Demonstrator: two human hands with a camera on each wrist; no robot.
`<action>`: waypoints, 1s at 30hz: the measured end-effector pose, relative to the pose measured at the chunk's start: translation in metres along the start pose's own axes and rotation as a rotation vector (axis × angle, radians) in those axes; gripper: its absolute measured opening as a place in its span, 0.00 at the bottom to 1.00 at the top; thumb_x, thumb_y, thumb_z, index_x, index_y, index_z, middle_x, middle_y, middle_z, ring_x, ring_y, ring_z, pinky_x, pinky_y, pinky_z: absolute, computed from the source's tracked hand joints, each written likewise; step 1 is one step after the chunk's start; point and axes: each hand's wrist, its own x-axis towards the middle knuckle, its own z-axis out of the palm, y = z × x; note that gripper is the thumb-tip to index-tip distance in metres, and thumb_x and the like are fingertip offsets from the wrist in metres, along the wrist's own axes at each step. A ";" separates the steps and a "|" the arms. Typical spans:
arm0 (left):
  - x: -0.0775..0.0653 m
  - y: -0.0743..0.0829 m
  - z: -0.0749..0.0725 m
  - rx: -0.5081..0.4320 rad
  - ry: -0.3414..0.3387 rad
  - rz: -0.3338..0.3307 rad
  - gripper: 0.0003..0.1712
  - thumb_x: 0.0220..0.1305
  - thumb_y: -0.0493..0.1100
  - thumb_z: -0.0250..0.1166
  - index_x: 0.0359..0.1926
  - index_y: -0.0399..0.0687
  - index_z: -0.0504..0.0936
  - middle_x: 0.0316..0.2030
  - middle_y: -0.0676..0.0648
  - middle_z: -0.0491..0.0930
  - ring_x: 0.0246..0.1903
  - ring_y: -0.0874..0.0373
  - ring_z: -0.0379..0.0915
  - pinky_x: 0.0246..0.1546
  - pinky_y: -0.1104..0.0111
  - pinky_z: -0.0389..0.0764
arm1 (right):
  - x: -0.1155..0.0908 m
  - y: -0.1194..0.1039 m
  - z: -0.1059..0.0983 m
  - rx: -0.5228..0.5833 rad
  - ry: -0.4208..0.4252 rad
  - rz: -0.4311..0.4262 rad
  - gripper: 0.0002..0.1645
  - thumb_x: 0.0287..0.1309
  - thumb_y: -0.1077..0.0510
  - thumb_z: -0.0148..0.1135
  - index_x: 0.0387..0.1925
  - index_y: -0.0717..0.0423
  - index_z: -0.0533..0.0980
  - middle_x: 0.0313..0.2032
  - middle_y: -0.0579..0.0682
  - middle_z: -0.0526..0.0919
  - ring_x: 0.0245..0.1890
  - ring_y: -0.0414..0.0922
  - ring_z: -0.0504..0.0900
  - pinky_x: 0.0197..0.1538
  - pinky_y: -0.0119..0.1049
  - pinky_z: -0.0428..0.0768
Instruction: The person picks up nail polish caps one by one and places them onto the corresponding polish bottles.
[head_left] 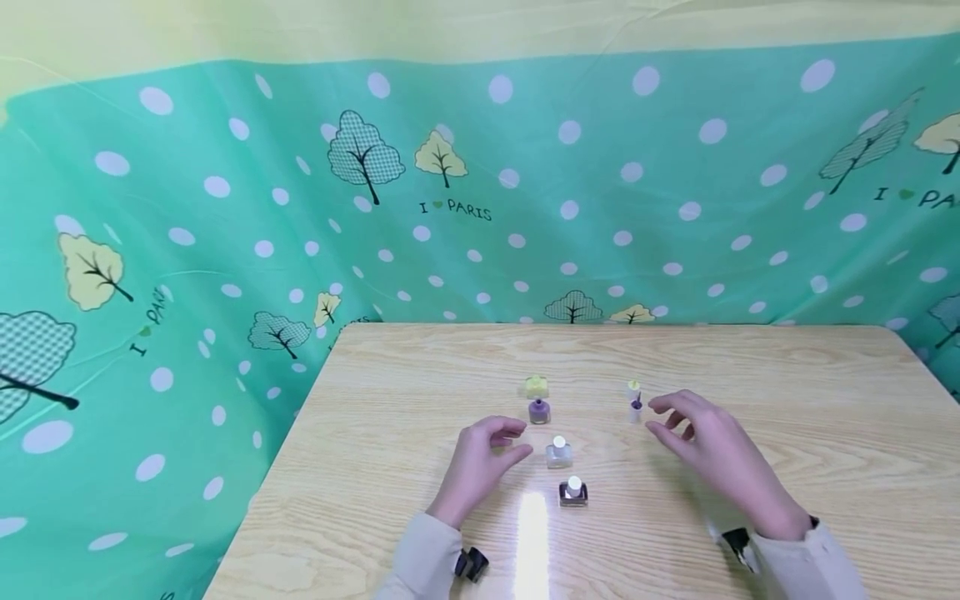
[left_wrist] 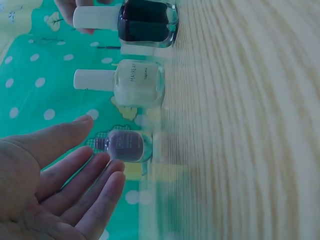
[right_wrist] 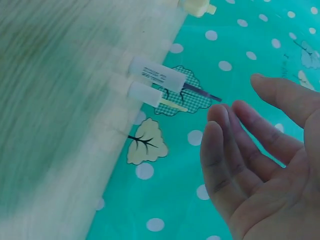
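Observation:
My left hand [head_left: 483,458], fingers loosely bent and holding nothing, hovers beside an uncapped purple nail polish bottle [head_left: 539,412]. Behind that bottle stands an uncapped yellow nail polish bottle [head_left: 536,386]. Two white brush caps stand upside down on the table with their brushes pointing up: one with a purple brush [right_wrist: 157,75], the other with a yellow brush [right_wrist: 145,94]. To their right is my right hand [head_left: 697,429], its relaxed fingers apart from the caps and nothing between them.
Nearer me stand a capped clear-whitish nail polish bottle [head_left: 558,455] and a capped dark one [head_left: 573,494], both with white caps. The light wood table [head_left: 375,467] ends against a green dotted cloth [head_left: 525,208] at the back and left.

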 end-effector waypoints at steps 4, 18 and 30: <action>0.004 -0.002 -0.001 -0.002 0.009 0.006 0.20 0.59 0.44 0.72 0.51 0.40 0.83 0.49 0.45 0.84 0.48 0.50 0.82 0.52 0.63 0.83 | 0.003 0.007 0.004 0.021 -0.022 0.054 0.15 0.59 0.60 0.69 0.47 0.61 0.81 0.41 0.52 0.85 0.33 0.42 0.82 0.33 0.36 0.84; 0.026 -0.010 0.001 0.008 0.035 -0.026 0.20 0.59 0.43 0.72 0.51 0.40 0.82 0.47 0.44 0.84 0.46 0.52 0.82 0.51 0.65 0.83 | 0.016 0.024 0.018 0.135 -0.142 0.189 0.20 0.62 0.57 0.67 0.51 0.65 0.79 0.47 0.60 0.84 0.39 0.48 0.83 0.35 0.34 0.82; 0.046 -0.011 0.006 -0.013 0.019 -0.027 0.21 0.58 0.39 0.72 0.53 0.40 0.81 0.47 0.44 0.84 0.46 0.53 0.82 0.50 0.69 0.83 | 0.024 0.029 0.026 0.145 -0.188 0.243 0.22 0.62 0.56 0.67 0.52 0.66 0.79 0.43 0.58 0.86 0.38 0.48 0.82 0.27 0.31 0.78</action>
